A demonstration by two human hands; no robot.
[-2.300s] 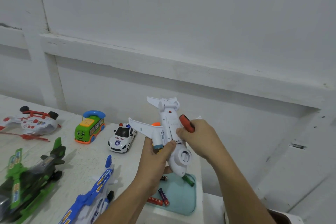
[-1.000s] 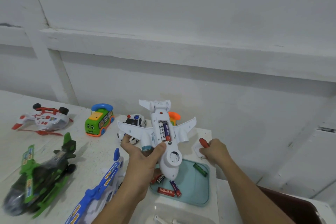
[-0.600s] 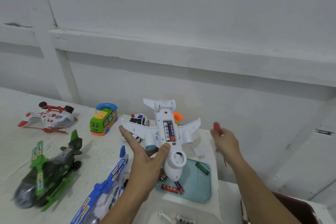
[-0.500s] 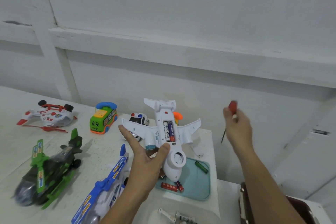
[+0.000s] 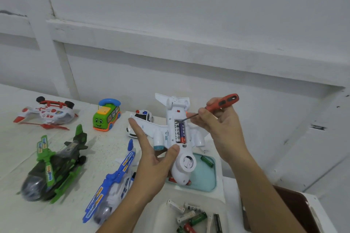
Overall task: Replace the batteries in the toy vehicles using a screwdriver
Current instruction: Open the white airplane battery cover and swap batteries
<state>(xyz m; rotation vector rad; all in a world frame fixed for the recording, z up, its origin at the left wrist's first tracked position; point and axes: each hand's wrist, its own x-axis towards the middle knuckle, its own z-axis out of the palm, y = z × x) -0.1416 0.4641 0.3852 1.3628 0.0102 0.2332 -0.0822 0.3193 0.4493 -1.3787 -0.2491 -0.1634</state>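
white table (image 5: pixel 106 149) against a white wall, toys spread on it. green helicopter (image 5: pixel 51 168) near left, blue and white aircraft (image 5: pixel 113 185) just right of it, both blurred.

white plane (image 5: pixel 184 166) is held up off the table, above the teal tray (image 5: pixel 206 176), belly toward the camera, tail up, nose down. battery compartment open, cover off.

left hand (image 5: pixel 151 162) clamps the plane: thumb pressed on the belly below the compartment, fingers straight behind the wing. right hand (image 5: pixel 221 128) pinches the screwdriver (image 5: pixel 221 101) by its red and black handle. shaft slants down-left, tip at the top end of the compartment.

white bin (image 5: pixel 164 212) at bottom edge holds loose batteries (image 5: pixel 195 217), white, green, red and black. red and white helicopter (image 5: pixel 47 113) lies inverted at far left. green bus (image 5: pixel 107 117) stands mid-back, police car (image 5: pixel 142 117) partly hidden behind the plane's wing.

two cells (image 5: pixel 181 131) visible in the compartment, one purple and red, one white. one green battery (image 5: pixel 206 161) lies on the tray, red ones show under the plane's nose.
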